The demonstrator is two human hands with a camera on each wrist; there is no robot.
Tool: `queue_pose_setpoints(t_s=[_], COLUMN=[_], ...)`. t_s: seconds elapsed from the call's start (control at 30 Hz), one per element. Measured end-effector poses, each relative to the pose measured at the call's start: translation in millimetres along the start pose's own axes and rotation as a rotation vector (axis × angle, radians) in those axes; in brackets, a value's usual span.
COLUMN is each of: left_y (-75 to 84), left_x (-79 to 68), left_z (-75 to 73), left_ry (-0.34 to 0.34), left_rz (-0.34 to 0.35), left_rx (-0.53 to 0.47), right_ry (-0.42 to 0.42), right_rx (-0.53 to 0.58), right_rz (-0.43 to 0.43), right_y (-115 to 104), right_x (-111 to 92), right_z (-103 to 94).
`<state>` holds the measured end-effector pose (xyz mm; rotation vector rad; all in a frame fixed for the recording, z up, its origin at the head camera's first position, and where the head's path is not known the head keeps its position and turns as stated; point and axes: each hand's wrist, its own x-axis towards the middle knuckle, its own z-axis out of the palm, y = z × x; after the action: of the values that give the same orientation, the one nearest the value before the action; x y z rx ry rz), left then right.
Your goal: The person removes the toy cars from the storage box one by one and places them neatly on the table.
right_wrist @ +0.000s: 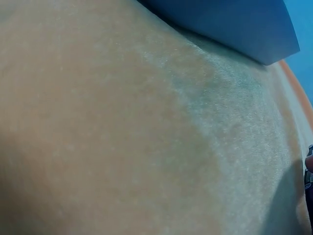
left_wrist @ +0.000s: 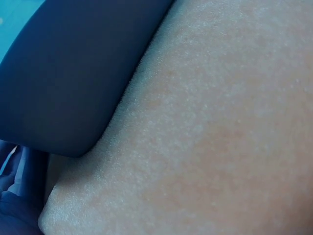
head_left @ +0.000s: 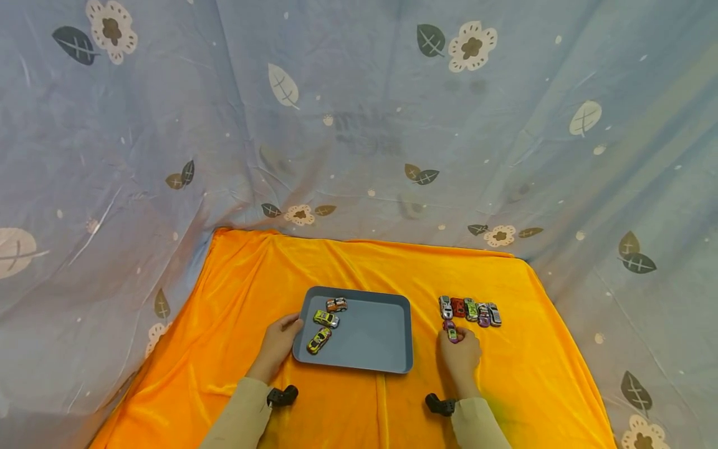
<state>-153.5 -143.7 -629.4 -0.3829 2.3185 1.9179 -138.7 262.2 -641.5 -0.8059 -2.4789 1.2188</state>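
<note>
My left hand (head_left: 278, 343) grips the left rim of a grey-blue rectangular tray (head_left: 370, 337). On the tray's left side lie an orange-and-white toy car (head_left: 336, 304), a yellow-green toy car (head_left: 326, 318) and a yellow toy car with dark and red markings (head_left: 318, 341). To the right of the tray, my right hand (head_left: 462, 358) pinches a purple-and-green toy car (head_left: 451, 332) just below a row of toy cars. Fingertips beside a dark patterned thing show at the right edge of the right wrist view. The left wrist view is mostly cloth and a dark shape.
Several toy cars stand side by side in the row, among them a red one (head_left: 458, 307) and a green one (head_left: 470, 309). An orange cloth (head_left: 359, 411) covers the table. Patterned grey-blue curtains (head_left: 359, 125) hang behind and at both sides.
</note>
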Motion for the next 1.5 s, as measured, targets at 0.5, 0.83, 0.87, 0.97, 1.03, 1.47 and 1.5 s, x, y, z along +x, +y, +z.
queue_pose_setpoints(t_s=[0.5, 0.83, 0.87, 0.97, 1.03, 1.47, 1.5], left_y=[0.1, 0.1, -0.2, 0.2, 0.6, 1.0, 0.8], left_x=[-0.1, 1.8, 1.7, 0.9, 0.9, 0.3, -0.1], left_z=[0.5, 2.4, 2.6, 2.5, 2.5, 3.1, 3.0], left_ry=[-0.001, 0.001, 0.002, 0.008, 0.01, 0.013, 0.012], left_rz=[0.0, -0.004, -0.001, -0.01, -0.007, -0.005, -0.005], left_rx=[-0.023, -0.049, -0.047, -0.042, -0.035, -0.019, -0.016], right_ry=[0.024, 0.081, 0.072, -0.002, -0.075, -0.473, -0.506], right_rx=[0.194, 0.226, 0.247, 0.306, 0.324, 0.211, 0.202], right_rz=[-0.023, -0.297, -0.319, -0.355, -0.377, -0.621, -0.621], right_y=[1.9, -34.2, -38.7, -53.6, -62.4, -100.5, -102.4], right_x=[-5.2, -25.0, -27.9, -39.5, -47.2, -92.3, -95.1], right_z=[-1.9, 15.9, 18.8, 25.7, 31.4, 65.8, 68.7])
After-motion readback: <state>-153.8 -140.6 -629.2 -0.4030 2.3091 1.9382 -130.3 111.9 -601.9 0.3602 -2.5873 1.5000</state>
